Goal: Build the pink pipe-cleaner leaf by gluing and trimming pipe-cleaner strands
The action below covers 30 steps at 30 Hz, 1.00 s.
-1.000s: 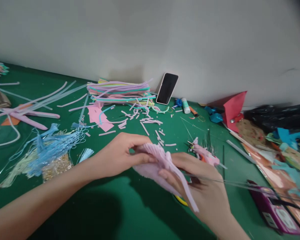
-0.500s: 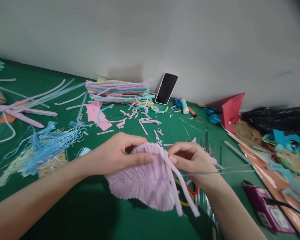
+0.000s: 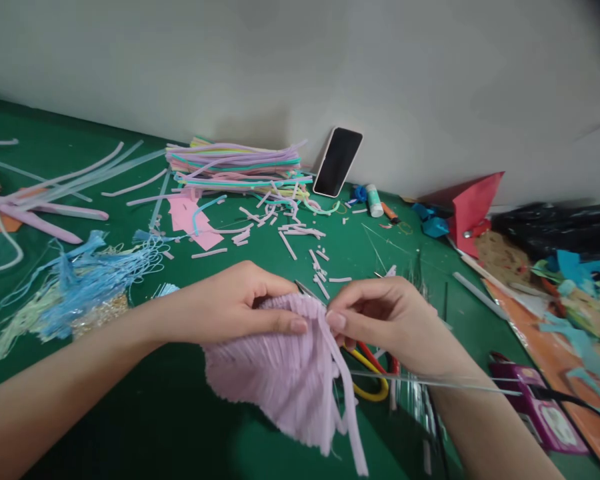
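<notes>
A pleated, leaf-shaped lilac piece [image 3: 280, 380] made of fuzzy strips hangs between my hands. My left hand [image 3: 240, 300] pinches its upper edge, thumb in front. At its upper right corner my right hand [image 3: 385, 317] is closed on a lilac strip [image 3: 353, 420], whose loose end hangs down. Scissors with yellow and red handles [image 3: 375, 387] lie beneath my right hand, partly hidden by it. A thin metal tip [image 3: 305, 289] shows behind the top of the piece. Clear thin strands [image 3: 460, 381] stretch right across my right wrist.
Bundled coloured fuzzy strips [image 3: 240, 163], cut lilac bits [image 3: 300, 231] and a propped phone [image 3: 338, 162] lie ahead. Blue tassels [image 3: 100, 280] are left. A glue stick [image 3: 375, 201], purple device [image 3: 540, 407], and orange sheet with paper scraps [image 3: 570, 373] are right.
The view has shifted slightly. The lilac piece hangs lower and more steeply, and its loose strip now points more directly down. My right hand has moved slightly left, to the piece's edge.
</notes>
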Each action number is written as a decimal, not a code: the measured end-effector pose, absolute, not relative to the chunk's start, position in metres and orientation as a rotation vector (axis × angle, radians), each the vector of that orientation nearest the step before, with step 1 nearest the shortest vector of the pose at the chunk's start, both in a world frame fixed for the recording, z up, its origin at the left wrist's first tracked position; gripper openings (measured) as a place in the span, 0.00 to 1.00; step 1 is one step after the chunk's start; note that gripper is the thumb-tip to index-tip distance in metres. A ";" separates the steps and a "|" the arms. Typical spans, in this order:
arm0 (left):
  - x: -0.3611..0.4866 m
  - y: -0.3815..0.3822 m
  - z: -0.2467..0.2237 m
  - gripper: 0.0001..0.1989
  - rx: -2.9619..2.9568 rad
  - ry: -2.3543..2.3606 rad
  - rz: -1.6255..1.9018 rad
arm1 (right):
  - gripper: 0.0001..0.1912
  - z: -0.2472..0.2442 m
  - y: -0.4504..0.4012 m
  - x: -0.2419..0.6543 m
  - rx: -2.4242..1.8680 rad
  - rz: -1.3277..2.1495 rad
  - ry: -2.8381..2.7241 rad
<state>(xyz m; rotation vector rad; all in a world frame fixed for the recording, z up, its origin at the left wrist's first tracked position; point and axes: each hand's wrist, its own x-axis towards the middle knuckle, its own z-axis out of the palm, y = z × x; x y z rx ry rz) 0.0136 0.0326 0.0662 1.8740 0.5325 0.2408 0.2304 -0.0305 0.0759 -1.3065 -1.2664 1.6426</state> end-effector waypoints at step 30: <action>0.018 0.050 0.028 0.12 2.156 0.513 -0.010 | 0.07 0.019 -0.029 0.227 -1.047 0.918 -2.341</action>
